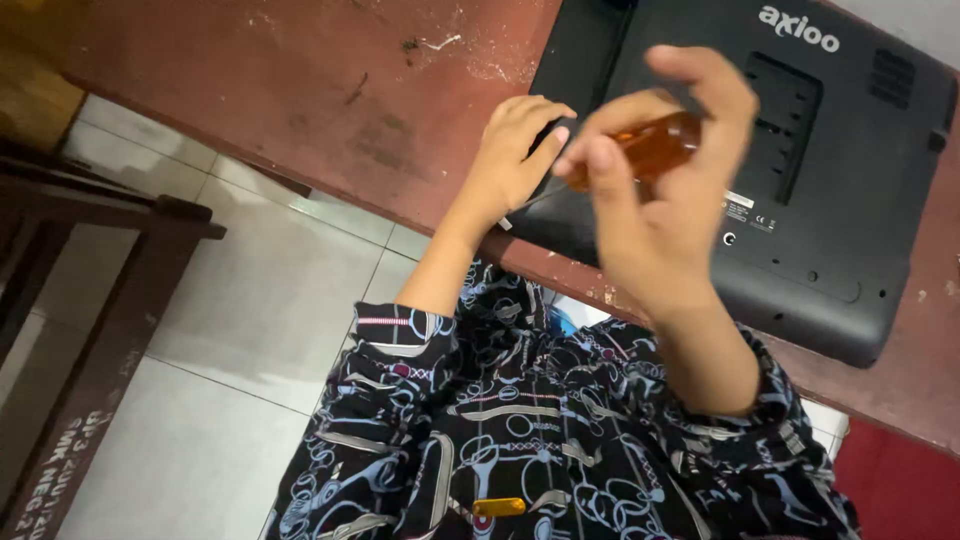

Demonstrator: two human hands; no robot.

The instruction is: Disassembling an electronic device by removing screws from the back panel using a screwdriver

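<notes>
There are two hands: the left hand (515,160) at about 12 o'clock and the right hand (655,190) at about 1 o'clock. There is one screwdriver (640,152) with an orange handle, held in the right hand. There is one black laptop (800,180), lying bottom up, at 2 o'clock. There is one red-brown table (330,100). There is one dark wooden bench (90,300) at 9 o'clock.

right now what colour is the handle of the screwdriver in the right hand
Translucent amber-orange handle, gripped by the right hand; seen in the head view.
</notes>
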